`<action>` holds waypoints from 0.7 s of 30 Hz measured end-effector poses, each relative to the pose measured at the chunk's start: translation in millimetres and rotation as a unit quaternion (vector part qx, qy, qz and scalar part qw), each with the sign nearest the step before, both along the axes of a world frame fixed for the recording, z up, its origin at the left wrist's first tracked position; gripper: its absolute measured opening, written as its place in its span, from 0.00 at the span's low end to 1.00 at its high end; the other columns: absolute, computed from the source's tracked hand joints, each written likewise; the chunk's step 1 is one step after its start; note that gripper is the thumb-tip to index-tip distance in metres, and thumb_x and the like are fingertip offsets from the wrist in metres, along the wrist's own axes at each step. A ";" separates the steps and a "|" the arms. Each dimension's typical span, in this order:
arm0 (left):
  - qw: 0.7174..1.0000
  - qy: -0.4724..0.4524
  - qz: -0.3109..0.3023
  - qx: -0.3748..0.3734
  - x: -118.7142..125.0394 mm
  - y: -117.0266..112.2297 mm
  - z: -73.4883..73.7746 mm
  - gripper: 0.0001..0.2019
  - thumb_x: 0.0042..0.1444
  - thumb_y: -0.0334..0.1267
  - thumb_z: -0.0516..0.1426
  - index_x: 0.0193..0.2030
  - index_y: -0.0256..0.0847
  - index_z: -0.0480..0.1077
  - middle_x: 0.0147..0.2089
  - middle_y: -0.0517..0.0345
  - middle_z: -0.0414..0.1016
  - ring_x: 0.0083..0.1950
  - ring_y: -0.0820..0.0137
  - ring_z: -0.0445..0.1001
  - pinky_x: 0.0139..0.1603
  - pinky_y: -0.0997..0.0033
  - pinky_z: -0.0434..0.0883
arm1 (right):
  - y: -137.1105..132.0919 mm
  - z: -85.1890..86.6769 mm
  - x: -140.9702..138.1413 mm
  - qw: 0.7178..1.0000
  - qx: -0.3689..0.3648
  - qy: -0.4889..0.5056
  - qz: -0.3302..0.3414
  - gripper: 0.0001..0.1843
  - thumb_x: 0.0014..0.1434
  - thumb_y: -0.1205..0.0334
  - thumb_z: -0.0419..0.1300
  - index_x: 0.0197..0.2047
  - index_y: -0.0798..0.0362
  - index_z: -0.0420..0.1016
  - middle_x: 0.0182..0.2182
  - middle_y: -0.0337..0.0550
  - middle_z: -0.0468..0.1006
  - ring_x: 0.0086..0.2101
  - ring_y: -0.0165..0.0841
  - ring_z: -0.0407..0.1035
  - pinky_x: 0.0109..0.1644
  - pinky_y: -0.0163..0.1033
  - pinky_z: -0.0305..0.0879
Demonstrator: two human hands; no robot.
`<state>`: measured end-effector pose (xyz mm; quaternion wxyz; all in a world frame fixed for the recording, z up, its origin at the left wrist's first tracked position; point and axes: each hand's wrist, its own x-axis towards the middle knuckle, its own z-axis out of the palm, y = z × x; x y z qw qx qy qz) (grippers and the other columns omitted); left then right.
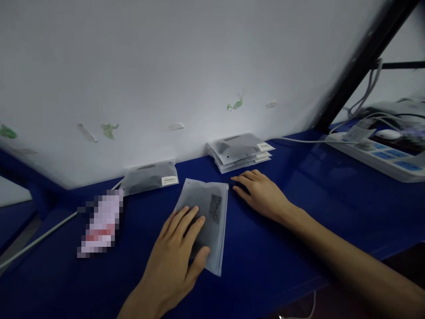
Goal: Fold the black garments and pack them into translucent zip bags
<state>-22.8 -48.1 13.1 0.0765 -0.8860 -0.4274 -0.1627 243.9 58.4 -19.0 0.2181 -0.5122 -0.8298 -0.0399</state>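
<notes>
Partly covering a pouch (pixel 214 235) at centre with the left hand (pixel 177 241) spread wide; holding the right hand (pixel 257 190), loosely spread, low at the table (pixel 265 261) just right. Farther out: a pouch stack (pixel 237 149), upper right of centre; another pouch (pixel 149 178), left; a power strip (pixel 375 155), far right.

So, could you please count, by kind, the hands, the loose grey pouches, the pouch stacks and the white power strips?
Hands: 2 (left hand, right hand)
Loose grey pouches: 2 (front pouch, back pouch)
Pouch stacks: 1 (grey stack; exact pouches inside it unclear)
White power strips: 1 (power strip)
Total: 6
</notes>
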 end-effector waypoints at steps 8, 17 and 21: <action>0.995 0.041 0.085 -0.028 21.8 21.0 5.4 0.26 0.64 0.54 0.49 0.59 0.39 0.70 0.58 0.46 0.73 0.60 0.50 0.69 0.58 0.40 0.68 | 1.5 3.5 4.5 0.998 -0.032 0.011 -0.045 0.16 0.65 0.57 0.54 0.48 0.54 0.78 0.44 0.50 0.77 0.45 0.43 0.68 0.49 0.49 0.66; 0.984 0.058 0.099 -0.139 27.4 39.6 -16.8 0.34 0.64 0.61 0.43 0.73 0.49 0.47 0.76 0.57 0.40 0.75 0.48 0.35 0.71 0.35 0.41 | 0.3 -2.7 5.5 0.999 -0.031 0.026 -0.034 0.16 0.64 0.56 0.55 0.50 0.52 0.77 0.44 0.50 0.76 0.43 0.42 0.68 0.48 0.49 0.66; 0.978 0.062 0.106 -0.168 29.0 38.8 -14.5 0.35 0.64 0.62 0.42 0.73 0.49 0.48 0.76 0.57 0.38 0.75 0.49 0.34 0.71 0.35 0.39 | -0.3 -5.8 5.6 0.999 -0.030 0.018 -0.038 0.16 0.64 0.55 0.55 0.50 0.52 0.76 0.44 0.50 0.76 0.43 0.42 0.68 0.47 0.49 0.66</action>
